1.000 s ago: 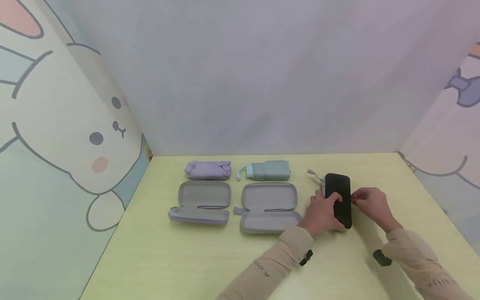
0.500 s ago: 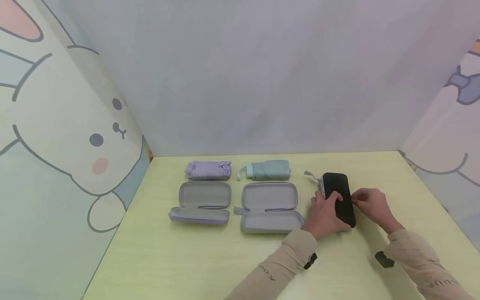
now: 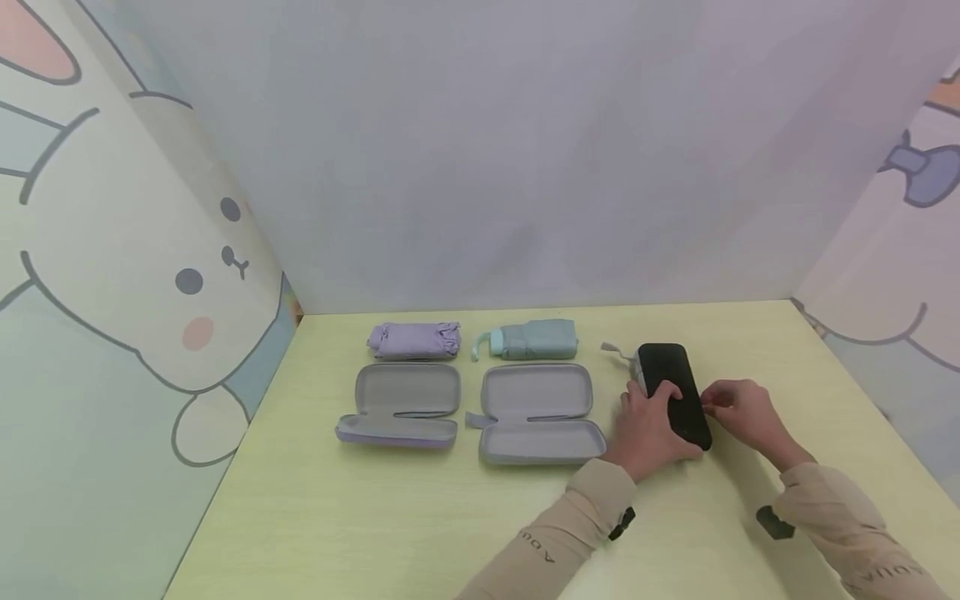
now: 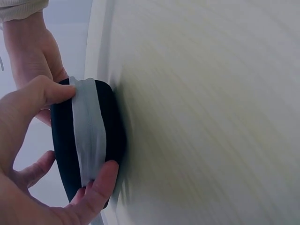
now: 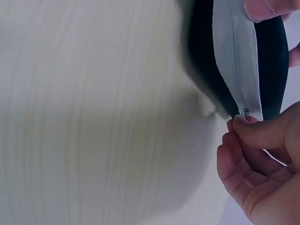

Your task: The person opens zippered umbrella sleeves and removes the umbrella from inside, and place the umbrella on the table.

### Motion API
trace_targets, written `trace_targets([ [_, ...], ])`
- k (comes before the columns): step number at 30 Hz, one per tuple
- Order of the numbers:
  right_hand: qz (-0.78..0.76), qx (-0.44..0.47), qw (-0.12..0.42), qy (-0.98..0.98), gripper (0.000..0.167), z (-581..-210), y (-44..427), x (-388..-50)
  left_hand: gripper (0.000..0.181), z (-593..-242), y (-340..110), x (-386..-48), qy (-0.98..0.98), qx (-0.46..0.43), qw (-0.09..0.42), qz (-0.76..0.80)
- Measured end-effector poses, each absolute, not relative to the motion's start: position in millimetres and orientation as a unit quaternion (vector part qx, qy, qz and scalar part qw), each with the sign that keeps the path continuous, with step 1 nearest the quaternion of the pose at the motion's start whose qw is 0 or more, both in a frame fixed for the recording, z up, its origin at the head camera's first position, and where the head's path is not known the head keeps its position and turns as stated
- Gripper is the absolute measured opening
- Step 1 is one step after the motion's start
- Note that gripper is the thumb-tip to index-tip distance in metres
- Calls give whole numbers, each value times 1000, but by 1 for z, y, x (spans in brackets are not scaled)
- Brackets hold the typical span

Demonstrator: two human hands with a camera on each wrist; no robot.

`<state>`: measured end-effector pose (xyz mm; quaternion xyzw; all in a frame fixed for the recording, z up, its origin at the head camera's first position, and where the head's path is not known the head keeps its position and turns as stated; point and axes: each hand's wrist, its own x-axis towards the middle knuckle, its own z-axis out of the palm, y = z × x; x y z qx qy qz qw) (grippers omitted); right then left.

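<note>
A black zip case point(image 3: 670, 379) with a grey zipper band point(image 4: 89, 136) lies at the right of the table in the head view. My left hand point(image 3: 648, 429) grips it from the near left, thumb and fingers on opposite ends of its side in the left wrist view. At its right side, my right hand point(image 3: 750, 414) pinches the zipper's small pull between thumb and index finger. In the right wrist view the zipper point(image 5: 233, 51) looks closed along the visible stretch, with the metal slider point(image 5: 245, 112) just at the fingertips. A grey strap point(image 3: 617, 350) sticks out at the case's far left.
Left of the hands lie two open grey-lined cases point(image 3: 537, 392) point(image 3: 408, 390). Behind them sit a folded teal umbrella point(image 3: 538, 340) with a wrist loop and a folded purple umbrella point(image 3: 415, 341). A wall point(image 3: 525, 167) bounds the table's far edge.
The case has turned slightly, its far end swinging left and its near end right. My left hand has shifted a little right with it. The right hand keeps its pinch, slightly nearer me.
</note>
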<state>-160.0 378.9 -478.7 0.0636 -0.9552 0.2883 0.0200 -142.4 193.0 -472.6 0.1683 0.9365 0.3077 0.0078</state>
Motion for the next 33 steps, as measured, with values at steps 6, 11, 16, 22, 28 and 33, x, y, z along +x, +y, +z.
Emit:
trace_targets([
  [6, 278, 63, 24, -958, 5, -478, 381, -158, 67, -471, 194, -141, 937, 174, 5, 302],
  [11, 272, 65, 31, -960, 6, -477, 380, -153, 67, -469, 196, -140, 939, 171, 4, 298],
  [16, 272, 75, 24, -959, 7, -477, 380, -145, 67, -470, 196, -139, 940, 168, 1, 296],
  [22, 266, 90, 25, -960, 11, -478, 379, -136, 68, -473, 195, -140, 941, 158, -5, 300],
  [28, 272, 96, 24, -957, 12, -478, 378, -131, 68, -474, 195, -141, 940, 154, -4, 303],
  [33, 267, 97, 29, -958, 13, -479, 379, -127, 68, -474, 195, -140, 939, 155, -4, 306],
])
